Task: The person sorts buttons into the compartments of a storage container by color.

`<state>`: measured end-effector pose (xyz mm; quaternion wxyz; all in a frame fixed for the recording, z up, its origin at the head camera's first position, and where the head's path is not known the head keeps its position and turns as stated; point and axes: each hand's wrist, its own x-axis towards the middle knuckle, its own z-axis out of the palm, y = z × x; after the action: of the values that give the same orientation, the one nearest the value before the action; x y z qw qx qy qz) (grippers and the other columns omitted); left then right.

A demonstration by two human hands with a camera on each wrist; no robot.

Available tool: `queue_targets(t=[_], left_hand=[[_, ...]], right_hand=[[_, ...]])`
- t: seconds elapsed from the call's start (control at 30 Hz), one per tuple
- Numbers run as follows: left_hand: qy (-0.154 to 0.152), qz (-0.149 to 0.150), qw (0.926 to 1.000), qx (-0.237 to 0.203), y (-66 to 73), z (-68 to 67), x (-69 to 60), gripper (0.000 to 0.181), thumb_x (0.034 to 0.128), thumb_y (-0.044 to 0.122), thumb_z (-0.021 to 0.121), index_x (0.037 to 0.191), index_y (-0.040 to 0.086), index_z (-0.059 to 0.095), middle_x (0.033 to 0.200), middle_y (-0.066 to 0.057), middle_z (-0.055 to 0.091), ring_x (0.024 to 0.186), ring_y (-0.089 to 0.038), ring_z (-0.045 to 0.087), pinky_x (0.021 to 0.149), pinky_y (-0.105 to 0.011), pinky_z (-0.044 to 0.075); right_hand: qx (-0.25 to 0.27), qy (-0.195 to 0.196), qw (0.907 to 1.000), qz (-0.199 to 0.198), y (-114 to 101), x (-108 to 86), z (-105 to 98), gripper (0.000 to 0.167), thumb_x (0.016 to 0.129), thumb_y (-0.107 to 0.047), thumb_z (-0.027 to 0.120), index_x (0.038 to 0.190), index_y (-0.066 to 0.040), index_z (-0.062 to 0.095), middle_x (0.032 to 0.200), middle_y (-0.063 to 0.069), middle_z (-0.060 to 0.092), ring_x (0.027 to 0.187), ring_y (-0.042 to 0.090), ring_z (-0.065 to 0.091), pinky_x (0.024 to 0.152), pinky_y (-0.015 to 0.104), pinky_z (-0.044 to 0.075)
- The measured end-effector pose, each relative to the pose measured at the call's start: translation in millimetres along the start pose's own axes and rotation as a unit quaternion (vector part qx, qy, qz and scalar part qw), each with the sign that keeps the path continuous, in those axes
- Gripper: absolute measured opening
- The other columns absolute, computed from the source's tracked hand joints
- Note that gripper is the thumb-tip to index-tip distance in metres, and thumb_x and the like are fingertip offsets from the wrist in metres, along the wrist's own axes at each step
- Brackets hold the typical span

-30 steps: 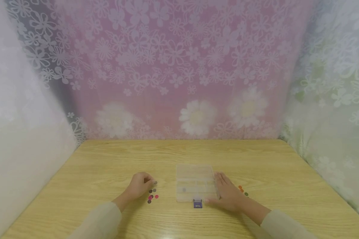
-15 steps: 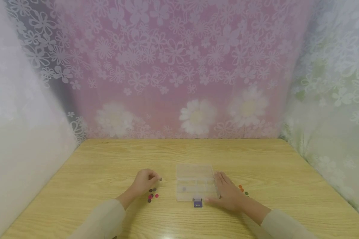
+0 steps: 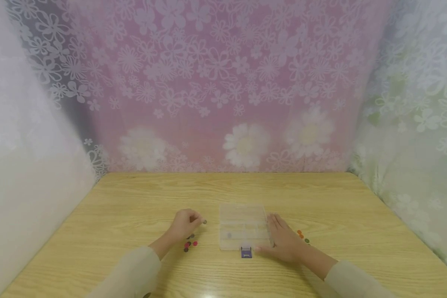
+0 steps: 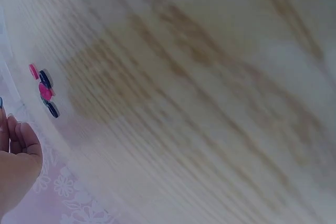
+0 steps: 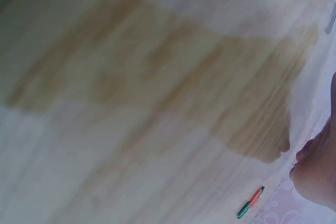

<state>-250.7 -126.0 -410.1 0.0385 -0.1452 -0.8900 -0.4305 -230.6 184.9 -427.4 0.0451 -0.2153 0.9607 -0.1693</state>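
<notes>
In the head view my left hand [image 3: 184, 224] pinches a small dark button [image 3: 205, 222] between thumb and fingertips, above the table just left of a clear plastic compartment box [image 3: 242, 213]. The box lies with its lid laid back and its blue latch [image 3: 246, 253] toward me. One greyish button [image 3: 229, 235] sits in its left front compartment. My right hand [image 3: 286, 245] rests along the box's right side, fingers straight, thumb near the front edge. Below my left hand lie several pink and dark buttons [image 3: 195, 243]; the left wrist view shows this pink button [image 4: 46, 92] among them.
Right of my right hand lie orange buttons [image 3: 299, 233] and a green button [image 3: 307, 241], partly hidden by the wrist. The wooden table [image 3: 223, 188] ends at a flowered pink curtain [image 3: 193, 103], with pale curtains at both sides.
My left hand has lifted the dark button away from the pile and carried it right, toward the box. The right hand and the box have stayed in place.
</notes>
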Motion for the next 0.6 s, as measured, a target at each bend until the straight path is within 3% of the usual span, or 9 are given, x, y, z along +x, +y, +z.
queue_targets(t=[0.6], left_hand=[[-0.020, 0.032, 0.9993, -0.008, 12.4, 18.0, 8.1, 0.014, 0.0858, 0.011, 0.064, 0.081, -0.001, 0.068, 0.083, -0.012, 0.068, 0.073, -0.012, 0.059, 0.064, -0.021, 0.052]], right_hand=[[-0.004, 0.001, 1.0000, -0.005, 0, 0.9, 0, 0.104, 0.083, -0.065, 0.051, 0.142, 0.013, 0.015, 0.150, 0.031, 0.013, 0.140, 0.044, 0.008, 0.113, 0.055, 0.017]])
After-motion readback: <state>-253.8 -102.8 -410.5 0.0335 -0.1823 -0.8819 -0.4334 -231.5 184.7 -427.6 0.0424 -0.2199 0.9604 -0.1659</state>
